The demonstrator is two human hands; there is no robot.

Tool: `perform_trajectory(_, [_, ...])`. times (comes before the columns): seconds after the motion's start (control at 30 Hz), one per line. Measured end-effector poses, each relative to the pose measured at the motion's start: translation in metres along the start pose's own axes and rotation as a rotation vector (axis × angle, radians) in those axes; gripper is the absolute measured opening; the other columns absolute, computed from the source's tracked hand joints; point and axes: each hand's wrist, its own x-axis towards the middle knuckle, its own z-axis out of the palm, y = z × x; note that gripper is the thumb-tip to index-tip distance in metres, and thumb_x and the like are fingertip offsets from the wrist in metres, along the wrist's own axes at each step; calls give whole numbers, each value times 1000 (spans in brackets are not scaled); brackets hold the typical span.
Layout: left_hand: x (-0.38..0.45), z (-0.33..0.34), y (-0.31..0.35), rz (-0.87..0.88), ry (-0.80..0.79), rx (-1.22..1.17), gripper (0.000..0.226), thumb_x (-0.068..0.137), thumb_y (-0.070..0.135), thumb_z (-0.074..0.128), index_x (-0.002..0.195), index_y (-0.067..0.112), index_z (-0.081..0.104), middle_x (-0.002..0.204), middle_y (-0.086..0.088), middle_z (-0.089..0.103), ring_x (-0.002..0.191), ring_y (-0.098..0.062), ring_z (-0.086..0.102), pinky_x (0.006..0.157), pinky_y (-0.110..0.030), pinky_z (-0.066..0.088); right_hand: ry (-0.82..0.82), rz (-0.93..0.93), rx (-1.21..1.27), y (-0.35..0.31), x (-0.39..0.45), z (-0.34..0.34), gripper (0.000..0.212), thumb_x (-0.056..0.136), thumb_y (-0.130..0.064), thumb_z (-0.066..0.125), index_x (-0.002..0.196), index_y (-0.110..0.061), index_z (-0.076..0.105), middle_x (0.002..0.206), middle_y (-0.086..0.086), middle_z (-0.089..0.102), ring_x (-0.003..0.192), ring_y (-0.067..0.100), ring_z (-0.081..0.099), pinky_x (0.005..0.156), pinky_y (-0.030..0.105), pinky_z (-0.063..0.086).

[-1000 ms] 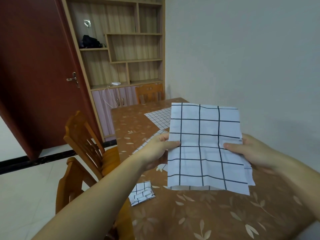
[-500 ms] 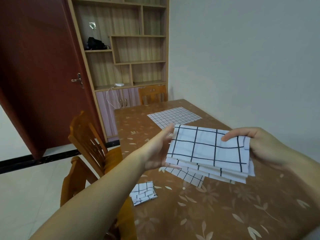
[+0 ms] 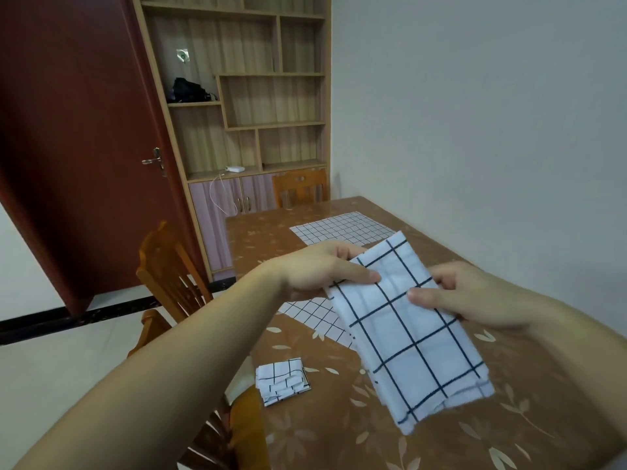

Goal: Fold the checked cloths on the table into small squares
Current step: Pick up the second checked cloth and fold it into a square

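**Hands hold a half-folded cloth over the desk**

Left hand [image 3: 325, 269] pinches the far end of the checked cloth [image 3: 407, 327]; right hand [image 3: 475, 293] grips its right edge at mid-length. Its long axis runs from the left hand toward the viewer, above the desk [image 3: 509, 435]. Half a second ago it lay crosswise between them. A folded square [image 3: 283, 379] lies left of it.

Both hands raised, left hand [image 3: 322, 266] and right hand [image 3: 475, 293] apparently pinching with thumbs on top.
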Motion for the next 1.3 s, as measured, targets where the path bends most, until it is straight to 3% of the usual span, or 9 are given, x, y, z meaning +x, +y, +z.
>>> perform_trajectory(0.17, [2, 20, -12, 144, 153, -528, 59, 90, 51, 51, 135, 13, 58, 133, -16, 62, 123, -33, 59, 103, -46, 48, 334, -103, 203, -8, 6, 10, 27, 72, -36, 68, 80, -12, 76, 87, 6, 78, 82, 23, 75, 79, 41, 57])
perform_trajectory(0.33, [10, 38, -25, 83, 263, -207, 42, 89, 30, 66, 127, 13, 61, 123, -9, 70, 111, -30, 68, 99, -52, 52, 576, -131, 52, -4, 11, 13, 19, 85, -31, 70, 77, -14, 74, 73, -6, 76, 66, 11, 73, 67, 36, 57])
perform_trajectory(0.53, [10, 33, -32, 71, 302, -198, 36, 95, 21, 63, 128, 8, 60, 122, -13, 70, 111, -36, 67, 99, -58, 50, 294, -20, 141, 5, 4, -1, 27, 81, -32, 64, 91, -7, 71, 77, 9, 76, 70, 38, 65, 60, 40, 53])
perform_trajectory(0.67, [10, 34, -35, 67, 314, -185, 31, 99, 21, 58, 126, 7, 61, 121, -18, 69, 105, -35, 69, 80, -42, 60, 289, 5, 138, 15, 0, -8, 13, 90, -15, 60, 94, -7, 71, 78, 11, 76, 67, 32, 65, 55, 34, 49])
perform_trajectory(0.77, [9, 33, -37, 86, 280, -241, 34, 97, 19, 60, 129, 9, 60, 126, -20, 66, 116, -42, 63, 95, -55, 53, 172, 11, 264, 17, -7, -11, 25, 85, -19, 66, 109, -9, 68, 85, 8, 76, 59, 20, 65, 44, 28, 49])
perform_trajectory(0.97, [6, 35, -33, 122, 235, -309, 37, 89, 10, 62, 125, 4, 62, 123, -22, 67, 112, -43, 64, 98, -56, 50, 121, -11, 506, 30, -6, -14, 70, 51, -37, 92, 111, -10, 69, 115, 22, 69, 108, 49, 61, 95, 66, 42])
perform_trajectory(1.07, [6, 34, -31, 140, 251, -276, 26, 97, -5, 51, 94, 10, 72, 81, -2, 75, 64, -12, 69, 54, -24, 57, 145, -51, 567, 20, -7, -14, 12, 83, -7, 62, 84, -3, 73, 81, 17, 74, 68, 26, 73, 59, 36, 61])
perform_trajectory(1.17, [6, 33, -26, 154, 270, -328, 40, 96, -2, 52, 79, 22, 78, 87, -4, 74, 81, -24, 66, 62, -30, 59, 155, -51, 542, 26, -6, -19, 55, 91, 12, 37, 54, -13, 70, 62, 10, 65, 51, 18, 63, 45, 22, 52])
perform_trajectory(1.3, [7, 40, -24, 99, 271, -451, 25, 99, 11, 51, 110, 24, 70, 107, -12, 67, 99, -33, 59, 67, -35, 61, 177, -50, 493, 19, -7, -21, 58, 92, 12, 34, 50, -15, 64, 62, 10, 62, 51, 18, 60, 45, 22, 51])
